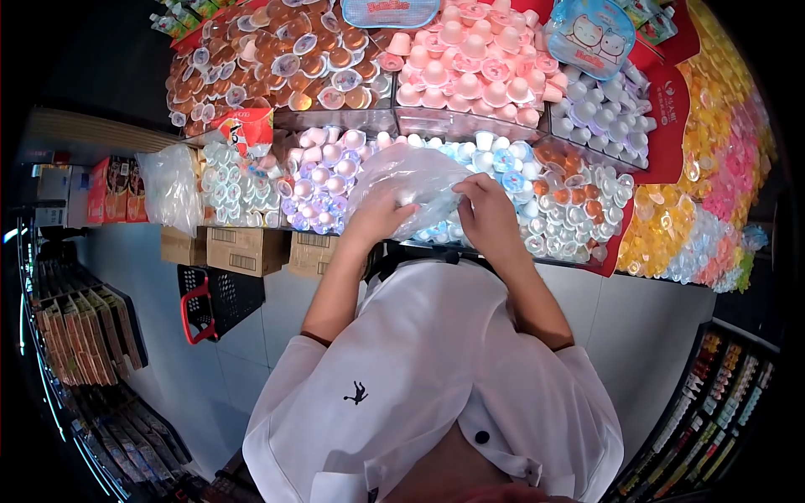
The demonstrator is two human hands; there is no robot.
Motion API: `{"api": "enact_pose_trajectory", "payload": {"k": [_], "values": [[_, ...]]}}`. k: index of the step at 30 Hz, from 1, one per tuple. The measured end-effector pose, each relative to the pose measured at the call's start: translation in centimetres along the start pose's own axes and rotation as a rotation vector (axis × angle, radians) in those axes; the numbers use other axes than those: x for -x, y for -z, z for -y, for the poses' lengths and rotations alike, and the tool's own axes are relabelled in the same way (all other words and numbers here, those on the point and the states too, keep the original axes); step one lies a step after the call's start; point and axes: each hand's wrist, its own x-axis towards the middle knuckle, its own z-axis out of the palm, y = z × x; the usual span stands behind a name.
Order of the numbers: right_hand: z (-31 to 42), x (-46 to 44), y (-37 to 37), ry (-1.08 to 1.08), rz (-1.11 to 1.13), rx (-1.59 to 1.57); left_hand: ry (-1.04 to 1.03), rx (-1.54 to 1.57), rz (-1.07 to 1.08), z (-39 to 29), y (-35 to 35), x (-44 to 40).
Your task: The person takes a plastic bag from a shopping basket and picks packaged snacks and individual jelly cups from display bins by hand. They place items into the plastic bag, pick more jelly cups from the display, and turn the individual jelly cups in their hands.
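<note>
A clear plastic bag (408,180) is spread between my hands, above the front bins of small jelly cups. My left hand (381,220) is at its left side, the fingers partly hidden by the plastic and closed on it. At the upper right edge of the bag, my right hand (486,210) pinches the film between thumb and fingers. Purple and pink cups (323,194) lie to the left of the bag, and clear cups (562,235) lie to the right of my right hand.
Behind are bins of brown cups (293,59), pink cups (470,63) and lilac cups (599,113). Yellow packets (662,222) fill the right side. Another bundle of clear bags (170,186) hangs at the left. Below stand cardboard boxes (243,249) and a black basket (235,298).
</note>
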Motion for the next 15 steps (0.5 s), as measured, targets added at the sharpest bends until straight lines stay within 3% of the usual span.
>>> {"api": "enact_pose_trajectory", "payload": {"k": [3,6,9,12,15], "values": [[2.1,-0.4,-0.5,-0.002,-0.013,0.026,-0.056,-0.022,0.014,-0.6,0.2,-0.3],[2.8,-1.1,-2.7,0.098,0.078,-0.078,0.074,-0.023,0.192,-2.2,1.6,-0.4],[1.2,-1.8,-5.8,0.120,0.227,-0.272,-0.027,0.173,0.150,-0.5,0.6,-0.6],[-0.3,-2.6,-6.9,0.115,0.269,-0.130,-0.175,-0.003,-0.075,-0.8,1.0,-0.3],[-1.2,-3.1,-6.6,0.098,0.309,-0.004,-0.022,-0.013,-0.109,-1.5,2.0,0.4]]}}
